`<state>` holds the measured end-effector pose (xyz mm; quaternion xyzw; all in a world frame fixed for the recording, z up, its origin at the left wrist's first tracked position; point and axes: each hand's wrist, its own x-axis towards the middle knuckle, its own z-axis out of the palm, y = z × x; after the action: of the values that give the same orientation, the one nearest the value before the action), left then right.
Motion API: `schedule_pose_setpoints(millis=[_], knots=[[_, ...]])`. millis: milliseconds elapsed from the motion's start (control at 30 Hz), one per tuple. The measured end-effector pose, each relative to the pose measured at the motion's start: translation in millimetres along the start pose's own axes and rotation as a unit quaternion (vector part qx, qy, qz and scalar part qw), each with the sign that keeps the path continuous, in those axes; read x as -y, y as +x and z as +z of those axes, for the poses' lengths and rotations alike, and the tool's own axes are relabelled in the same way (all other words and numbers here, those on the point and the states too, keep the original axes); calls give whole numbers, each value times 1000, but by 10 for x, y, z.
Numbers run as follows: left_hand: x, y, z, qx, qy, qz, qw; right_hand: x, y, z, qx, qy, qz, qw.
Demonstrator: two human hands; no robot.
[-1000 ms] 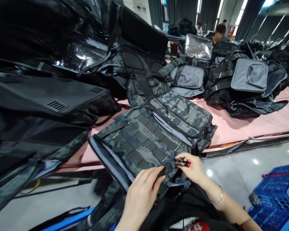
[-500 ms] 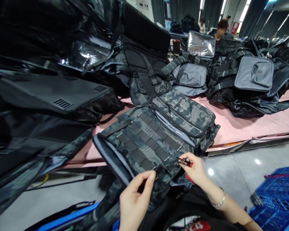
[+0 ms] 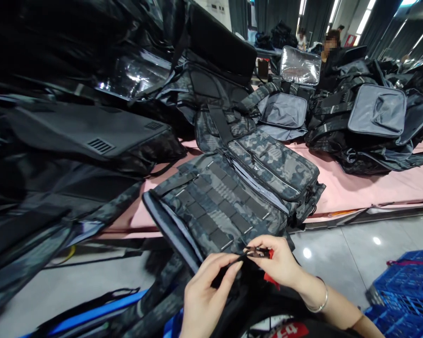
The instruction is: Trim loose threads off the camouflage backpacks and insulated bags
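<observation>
The left hand (image 3: 202,295) is pinching a thin black strap (image 3: 229,266) at the near edge of the camo bag (image 3: 229,202), and its fingers (image 3: 229,267) are closed on that strap. Just to the right of those fingers, the right hand (image 3: 278,263) is holding small snips (image 3: 257,253) with a red handle. The right fingers are closed around the snips, and the dark tips are pointing left and touching the strap. A silver bracelet (image 3: 319,303) is sitting on the right wrist.

The camo bag is lying right beyond the fingers, hanging a little over the near edge of the pink desk (image 3: 356,188). Rows of black webbing are running across its flap.

A blue crate (image 3: 405,291) is standing on the shiny floor (image 3: 356,244), to the right of the fingers.

To the left of the fingers, dark bags (image 3: 74,141) are piling up high. Farther past the fingers, more bags (image 3: 370,122) with grey insides are lying on the desk. Far behind them, a person (image 3: 333,49) is sitting.
</observation>
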<state>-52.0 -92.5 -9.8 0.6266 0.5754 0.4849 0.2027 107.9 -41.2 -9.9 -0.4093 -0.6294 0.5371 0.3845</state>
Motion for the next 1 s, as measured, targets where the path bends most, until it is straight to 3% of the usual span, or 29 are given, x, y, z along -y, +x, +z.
schedule_pose_setpoints(millis=[267,433,633,1000], knots=[[48,23,-5,-58,144,154,976,100,-185,-264,-38,-227,-52,972],[97,31,4,-83,211,215,950,42,-238,-302,-30,-284,-103,953],[78,15,20,-87,256,248,930,42,-240,-267,-26,-325,-122,937],[61,-3,37,-74,249,255,931,118,-244,-314,14,-360,-77,930]])
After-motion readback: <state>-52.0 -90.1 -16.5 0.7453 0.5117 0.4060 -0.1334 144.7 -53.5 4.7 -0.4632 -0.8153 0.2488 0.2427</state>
